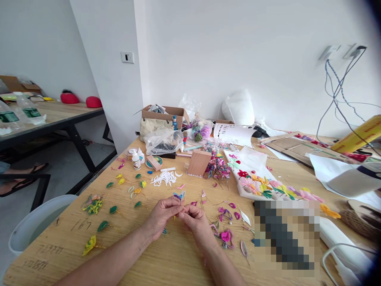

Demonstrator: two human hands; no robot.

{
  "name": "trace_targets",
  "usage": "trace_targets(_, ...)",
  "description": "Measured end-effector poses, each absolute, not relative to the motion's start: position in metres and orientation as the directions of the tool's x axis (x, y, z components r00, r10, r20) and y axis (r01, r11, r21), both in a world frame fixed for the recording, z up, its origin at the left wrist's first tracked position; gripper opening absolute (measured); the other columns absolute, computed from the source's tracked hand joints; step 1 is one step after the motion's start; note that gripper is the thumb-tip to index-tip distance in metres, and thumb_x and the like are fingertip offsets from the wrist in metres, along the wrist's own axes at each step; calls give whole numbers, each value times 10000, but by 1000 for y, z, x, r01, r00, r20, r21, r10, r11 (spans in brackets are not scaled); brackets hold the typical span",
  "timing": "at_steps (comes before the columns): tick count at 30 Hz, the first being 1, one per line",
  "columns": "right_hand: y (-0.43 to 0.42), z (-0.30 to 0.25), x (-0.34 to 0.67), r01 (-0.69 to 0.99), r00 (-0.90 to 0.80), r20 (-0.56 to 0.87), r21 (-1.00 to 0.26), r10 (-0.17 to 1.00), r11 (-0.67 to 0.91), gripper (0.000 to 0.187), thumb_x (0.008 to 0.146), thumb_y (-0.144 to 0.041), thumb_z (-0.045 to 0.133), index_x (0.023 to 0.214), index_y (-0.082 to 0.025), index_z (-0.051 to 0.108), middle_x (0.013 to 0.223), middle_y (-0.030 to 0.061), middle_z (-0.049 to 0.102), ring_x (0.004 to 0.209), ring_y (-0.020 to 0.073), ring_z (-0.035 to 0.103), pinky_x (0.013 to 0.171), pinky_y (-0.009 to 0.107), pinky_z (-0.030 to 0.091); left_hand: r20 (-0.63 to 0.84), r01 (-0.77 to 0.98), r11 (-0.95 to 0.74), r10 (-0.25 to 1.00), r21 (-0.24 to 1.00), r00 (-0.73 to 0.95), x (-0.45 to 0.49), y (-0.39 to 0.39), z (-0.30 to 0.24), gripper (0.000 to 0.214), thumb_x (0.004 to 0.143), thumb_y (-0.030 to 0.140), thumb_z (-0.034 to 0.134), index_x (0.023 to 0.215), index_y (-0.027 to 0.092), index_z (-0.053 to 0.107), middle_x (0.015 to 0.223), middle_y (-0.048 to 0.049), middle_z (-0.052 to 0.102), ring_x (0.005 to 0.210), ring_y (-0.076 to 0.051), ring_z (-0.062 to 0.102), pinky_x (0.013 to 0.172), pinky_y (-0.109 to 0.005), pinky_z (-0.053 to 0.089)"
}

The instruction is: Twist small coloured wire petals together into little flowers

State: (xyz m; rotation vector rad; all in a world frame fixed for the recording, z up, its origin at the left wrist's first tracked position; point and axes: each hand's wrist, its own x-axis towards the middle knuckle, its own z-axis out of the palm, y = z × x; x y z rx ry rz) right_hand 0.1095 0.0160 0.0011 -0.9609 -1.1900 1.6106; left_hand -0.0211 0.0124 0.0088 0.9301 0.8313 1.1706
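Blue, the small flower (179,195) stands just above the pinching left hand (163,216); the right hand (195,218) is closed beside it, grip hidden — uneven tugging could bend it.

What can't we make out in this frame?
All in the head view:
- Blue piece, lower end, and the right hand's hold on it: hidden by the fingers.
- Dark item: blurred by pixel blocks.
- Writing at lower left: too small, faint.
- Person: mostly cut off by the left edge.
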Motion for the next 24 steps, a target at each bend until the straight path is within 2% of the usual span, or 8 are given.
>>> trace_targets(3,17,0,109,-189,-317,-74,-972,946,-139,256,590,-397,691,573,-163,587,466,-62,384,447,64,239,442,208,203,-64,-384,131,981,914,184,-22,13,8,157,632,251,694,548,138,625,589,11,511,631,-119,442,648,-233,331)
trace_targets(15,16,2,108,-170,-336,-37,-980,941,-99,257,600,-395,679,576,-155,588,480,-57,394,474,72,270,480,213,227,-77,-383,125,987,915,138,-21,13,8,199,598,225,716,545,144,542,590,25,487,609,-110,427,623,-224,328)
trace_targets(24,17,2,108,-151,-333,-17,-986,943,-71,258,605,-389,677,561,-153,582,489,-48,413,494,81,302,490,214,235,-94,-402,144,985,904,143,-20,12,6,201,583,232,726,551,144,549,626,15,495,649,-120,447,644,-224,335)
